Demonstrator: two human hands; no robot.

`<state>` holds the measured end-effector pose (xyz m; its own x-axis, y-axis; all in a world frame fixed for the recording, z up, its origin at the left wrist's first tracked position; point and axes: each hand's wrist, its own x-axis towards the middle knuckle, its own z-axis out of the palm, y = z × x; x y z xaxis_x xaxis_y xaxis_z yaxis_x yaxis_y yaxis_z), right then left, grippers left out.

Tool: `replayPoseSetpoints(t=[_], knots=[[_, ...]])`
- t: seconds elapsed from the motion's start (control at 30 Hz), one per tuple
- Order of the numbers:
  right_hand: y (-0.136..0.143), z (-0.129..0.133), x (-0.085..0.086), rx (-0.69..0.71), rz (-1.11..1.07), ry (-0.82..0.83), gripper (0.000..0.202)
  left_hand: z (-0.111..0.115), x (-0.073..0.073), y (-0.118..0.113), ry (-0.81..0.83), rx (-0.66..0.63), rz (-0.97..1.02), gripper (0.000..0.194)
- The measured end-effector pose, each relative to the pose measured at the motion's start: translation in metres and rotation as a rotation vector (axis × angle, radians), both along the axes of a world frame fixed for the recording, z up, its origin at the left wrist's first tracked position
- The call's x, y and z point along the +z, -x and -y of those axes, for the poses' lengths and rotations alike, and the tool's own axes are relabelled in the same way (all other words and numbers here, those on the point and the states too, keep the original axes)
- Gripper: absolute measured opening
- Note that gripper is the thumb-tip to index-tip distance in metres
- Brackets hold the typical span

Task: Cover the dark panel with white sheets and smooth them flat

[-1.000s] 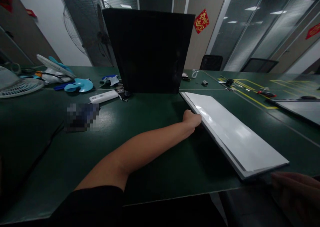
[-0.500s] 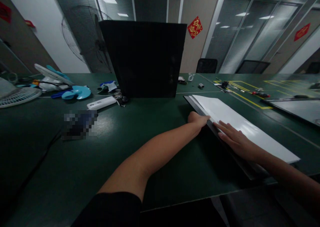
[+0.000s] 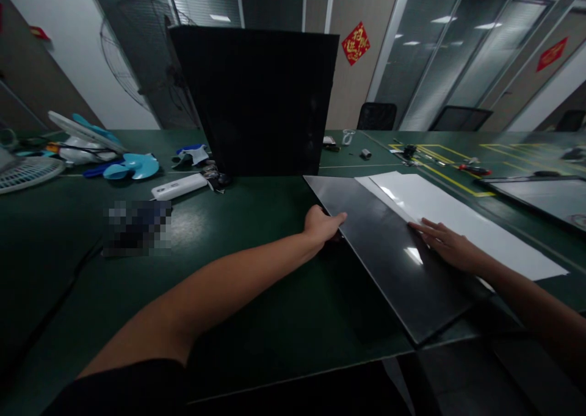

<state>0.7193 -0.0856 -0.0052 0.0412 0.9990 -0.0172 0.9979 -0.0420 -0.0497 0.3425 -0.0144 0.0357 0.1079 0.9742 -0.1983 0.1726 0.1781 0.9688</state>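
My left hand (image 3: 324, 224) grips the left edge of a dark, glossy flat panel (image 3: 389, 251), thumb on top and the other fingers hidden underneath. Thin white sheets (image 3: 462, 221) lie to the right of the panel, partly over one another. Resting on the sheets by the panel's right side is my right hand (image 3: 446, 242), its fingers stretched out. Light reflects off the dark surface near that hand.
A large black screen (image 3: 260, 105) stands upright on the green table (image 3: 256, 318). At the left are a white power bank (image 3: 179, 186), blue fan blades (image 3: 132, 166) and a fan grille (image 3: 27, 173). Another framed panel (image 3: 544, 196) lies far right.
My left hand has moved left with the edge of the dark panel, and much more of the panel's surface shows beside the white sheets. My right hand remains flat on the sheets.
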Motion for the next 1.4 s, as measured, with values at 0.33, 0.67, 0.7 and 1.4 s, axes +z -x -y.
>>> replayPoseSetpoints(t=[0.33,0.67,0.7,1.4], knots=[[-0.028,0.0,-0.012,-0.107,-0.035,-0.061,0.067,0.021,0.004,0.18,0.037,0.38,-0.059,0.029],[-0.028,-0.002,-0.014,-0.109,-0.029,-0.054,0.07,0.088,0.035,0.28,0.201,-0.171,-0.743,0.049],[-0.029,-0.002,-0.015,-0.11,-0.033,-0.053,0.07,0.086,0.038,0.284,0.032,-0.173,-0.829,0.047],[-0.019,0.002,-0.01,-0.121,-0.024,-0.042,0.07,0.038,0.023,0.265,-0.416,-0.697,-1.125,0.093]])
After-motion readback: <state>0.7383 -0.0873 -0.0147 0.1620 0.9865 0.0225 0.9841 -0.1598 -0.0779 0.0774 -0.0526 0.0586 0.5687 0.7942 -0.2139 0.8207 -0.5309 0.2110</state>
